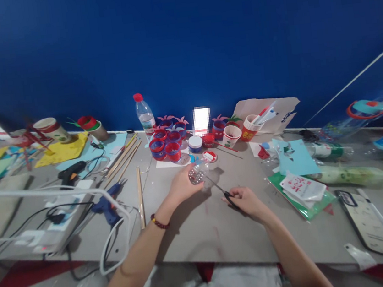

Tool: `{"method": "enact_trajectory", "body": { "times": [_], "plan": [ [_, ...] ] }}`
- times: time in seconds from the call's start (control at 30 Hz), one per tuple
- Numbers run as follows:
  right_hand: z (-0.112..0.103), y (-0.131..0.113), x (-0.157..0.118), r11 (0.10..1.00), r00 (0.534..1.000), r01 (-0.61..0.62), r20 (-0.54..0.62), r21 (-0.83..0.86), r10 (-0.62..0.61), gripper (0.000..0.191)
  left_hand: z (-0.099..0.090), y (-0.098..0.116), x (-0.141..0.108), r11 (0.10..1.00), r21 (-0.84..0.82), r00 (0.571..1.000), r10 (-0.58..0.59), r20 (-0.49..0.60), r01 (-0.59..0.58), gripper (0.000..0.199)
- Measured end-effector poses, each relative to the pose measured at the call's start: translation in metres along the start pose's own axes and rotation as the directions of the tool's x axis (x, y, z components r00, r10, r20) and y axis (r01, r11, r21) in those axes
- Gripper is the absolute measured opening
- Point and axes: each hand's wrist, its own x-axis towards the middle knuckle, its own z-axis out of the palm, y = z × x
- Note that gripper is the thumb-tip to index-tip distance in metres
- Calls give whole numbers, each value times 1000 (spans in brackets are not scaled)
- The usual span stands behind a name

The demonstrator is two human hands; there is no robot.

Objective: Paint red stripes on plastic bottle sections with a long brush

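My left hand [184, 183] is wrapped around a clear plastic bottle piece [198, 174] with a bumpy, textured surface, held just above the grey table. In my right hand [248, 201] is a pair of scissors [230, 195] with dark handles. The blades reach up and left to the bottle piece; whether they touch its edge I cannot tell. Behind my hands stand several red and blue painted cups [173, 151], some with petal-like tops. A jar with a white lid [195, 143] and a round red-and-white lid [210, 156] sit just beyond the bottle piece.
To the left lie a blue glue gun [108, 204], a white power strip [65, 218] with cables, and wooden sticks [140, 197]. An upright bottle with a red cap [145, 114] stands at the back. At right are light blue paper [295, 155], plastic bottles and a phone [368, 224].
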Motion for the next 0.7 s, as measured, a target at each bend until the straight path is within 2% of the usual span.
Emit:
{"method": "enact_trajectory", "body": {
  "times": [0.2, 0.3, 0.4, 0.5, 0.7],
  "plan": [
    [3, -3, -2, 999, 998, 29, -54, 16, -28, 47, 5, -2, -2, 998, -56, 997, 35, -70, -39, 68],
    [5, -5, -4, 998, 993, 59, -103, 3, -58, 45, 12, -4, -5, 988, -40, 977, 143, -157, -151, 67],
    [7, -4, -4, 995, 986, 86, -141, -54, -92, 43, 16, -4, -8, 969, 19, 951, 247, -185, -248, 65],
    [8, -3, -3, 985, 975, 119, -173, -127, -140, 42, 18, -3, -9, 963, 54, 946, 269, -183, -263, 66],
    [9, -7, -4, 978, 964, 157, -193, -137, -182, 45, 19, 0, -12, 951, 72, 920, 310, -241, -302, 62]
  ]
}}
